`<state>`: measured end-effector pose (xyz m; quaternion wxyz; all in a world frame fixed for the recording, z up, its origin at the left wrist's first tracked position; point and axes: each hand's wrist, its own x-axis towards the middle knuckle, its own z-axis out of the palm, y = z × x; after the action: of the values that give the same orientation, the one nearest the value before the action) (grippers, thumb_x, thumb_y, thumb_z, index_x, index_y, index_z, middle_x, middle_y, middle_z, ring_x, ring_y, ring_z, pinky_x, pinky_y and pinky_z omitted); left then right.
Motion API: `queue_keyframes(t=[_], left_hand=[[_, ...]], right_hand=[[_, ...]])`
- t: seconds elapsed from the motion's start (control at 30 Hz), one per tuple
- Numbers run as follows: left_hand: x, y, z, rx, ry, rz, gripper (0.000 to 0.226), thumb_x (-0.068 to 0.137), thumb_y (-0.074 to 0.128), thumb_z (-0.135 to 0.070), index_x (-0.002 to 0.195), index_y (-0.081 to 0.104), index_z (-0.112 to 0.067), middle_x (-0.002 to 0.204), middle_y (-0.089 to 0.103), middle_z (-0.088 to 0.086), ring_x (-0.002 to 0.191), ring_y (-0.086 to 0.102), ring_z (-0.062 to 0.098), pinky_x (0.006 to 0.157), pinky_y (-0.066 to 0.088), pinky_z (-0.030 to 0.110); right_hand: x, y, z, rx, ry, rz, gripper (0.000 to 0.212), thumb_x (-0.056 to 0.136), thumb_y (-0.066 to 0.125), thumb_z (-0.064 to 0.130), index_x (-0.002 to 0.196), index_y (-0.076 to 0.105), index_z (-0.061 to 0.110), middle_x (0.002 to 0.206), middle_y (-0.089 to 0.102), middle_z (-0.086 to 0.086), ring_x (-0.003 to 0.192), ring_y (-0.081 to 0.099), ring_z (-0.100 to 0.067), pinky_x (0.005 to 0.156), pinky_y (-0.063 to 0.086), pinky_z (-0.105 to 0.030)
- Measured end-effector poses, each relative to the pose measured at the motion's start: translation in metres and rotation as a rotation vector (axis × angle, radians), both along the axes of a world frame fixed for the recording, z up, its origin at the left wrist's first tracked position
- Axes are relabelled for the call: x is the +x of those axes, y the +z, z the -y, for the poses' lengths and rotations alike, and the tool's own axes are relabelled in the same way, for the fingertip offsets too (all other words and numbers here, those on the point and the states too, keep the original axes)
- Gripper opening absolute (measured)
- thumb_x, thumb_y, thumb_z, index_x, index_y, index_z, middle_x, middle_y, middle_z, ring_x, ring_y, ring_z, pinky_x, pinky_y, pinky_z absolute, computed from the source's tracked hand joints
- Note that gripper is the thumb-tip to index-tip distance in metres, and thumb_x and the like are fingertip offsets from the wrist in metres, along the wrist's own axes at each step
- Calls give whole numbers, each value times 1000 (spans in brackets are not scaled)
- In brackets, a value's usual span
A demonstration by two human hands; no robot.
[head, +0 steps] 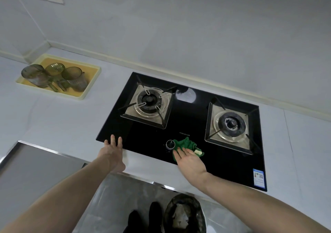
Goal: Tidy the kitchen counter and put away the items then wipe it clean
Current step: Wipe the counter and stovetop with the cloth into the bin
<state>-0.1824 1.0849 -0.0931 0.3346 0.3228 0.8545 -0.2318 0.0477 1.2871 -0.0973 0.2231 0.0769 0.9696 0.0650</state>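
My right hand (188,158), fingers straight, presses the crumpled green cloth (186,145) flat on the black glass gas hob (188,118), near its front edge, touching the round control knob (170,144). My left hand (113,147), fingers spread, rests on the hob's front-left corner. Yellow tray (90,82) of glass cups (75,78) sits at the pale counter's (62,118) back-left corner.

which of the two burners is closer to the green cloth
The right burner. The green cloth, pressed flat under the right hand, lies just left of that burner's front corner, beside the knob. The left burner sits farther back.
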Motion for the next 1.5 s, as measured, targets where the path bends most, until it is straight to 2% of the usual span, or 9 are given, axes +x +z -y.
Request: queue_keyframes(t=[0.17, 0.27, 0.4, 0.5, 0.6, 0.77, 0.93, 1.37, 1.5], left_hand=[[2, 1, 2, 1, -23, -19, 109, 82, 57, -29, 158, -20, -12, 166, -20, 19, 154, 1, 46, 111, 43, 42], [2, 2, 4, 12, -47, -26, 108, 84, 56, -33, 158, -19, -10, 166, -19, 22, 154, 1, 47, 111, 44, 41], [1, 3, 7, 55, -57, -18, 108, 86, 58, -29, 158, -19, -10, 165, -19, 23, 153, 2, 48, 108, 48, 38], [-1, 2, 10, 72, -55, -20, 110, 86, 61, -30, 158, -18, -9, 165, -18, 24, 153, 3, 49, 109, 47, 39], [-2, -1, 12, 93, -55, -29, 114, 85, 65, -33, 158, -18, -9, 165, -17, 25, 153, 4, 50, 105, 49, 38], [-1, -9, 15, 73, -89, -75, 120, 83, 69, -39, 157, -21, -8, 164, -17, 26, 152, 4, 50, 104, 51, 36], [3, 8, 22, 57, -203, -110, 107, 92, 59, -40, 158, -16, -2, 165, -13, 27, 153, 2, 47, 120, 32, 43], [-7, -8, 26, 117, -148, -79, 115, 85, 65, -43, 160, -16, -10, 167, -10, 24, 153, 13, 46, 112, 43, 40], [-8, -6, 31, 135, -126, -41, 114, 83, 65, -37, 160, -14, -13, 168, -12, 20, 153, 11, 45, 113, 42, 43]], right_hand=[[4, 22, 24, -108, -70, 3, 63, 91, 49, -1, 152, 37, 7, 142, 56, -13, 127, 57, -33, 107, 43, -41], [7, 43, 51, -260, -144, 29, 69, 84, 51, -1, 149, 42, 20, 135, 63, -4, 112, 64, -31, 97, 48, -41], [-14, 71, 73, -402, -278, -259, 76, 83, 52, 2, 151, 43, 34, 144, 57, 12, 118, 62, -24, 99, 49, -37], [-49, 72, 72, -391, -262, -508, 73, 78, 59, -1, 145, 54, 27, 140, 62, 7, 118, 65, -22, 97, 54, -37], [-85, 59, 62, -329, -265, -409, 79, 84, 57, -7, 155, 40, 22, 157, 44, -1, 140, 48, -21, 118, 36, -34], [-108, 13, 73, -282, -483, -184, 77, 93, 52, -6, 161, 22, 17, 166, 24, -11, 150, 32, -28, 118, 35, -39], [-112, 1, 109, -175, -527, -158, 59, 88, 58, 1, 143, 42, 12, 139, 53, -13, 127, 49, -31, 105, 42, -42], [51, 11, 123, -232, -713, -148, 72, 80, 58, -6, 142, 51, 30, 133, 63, 6, 116, 55, -19, 103, 46, -32], [81, 27, 129, -251, -831, -136, 69, 84, 55, -7, 143, 53, 30, 132, 63, 1, 118, 57, -23, 100, 48, -35]])
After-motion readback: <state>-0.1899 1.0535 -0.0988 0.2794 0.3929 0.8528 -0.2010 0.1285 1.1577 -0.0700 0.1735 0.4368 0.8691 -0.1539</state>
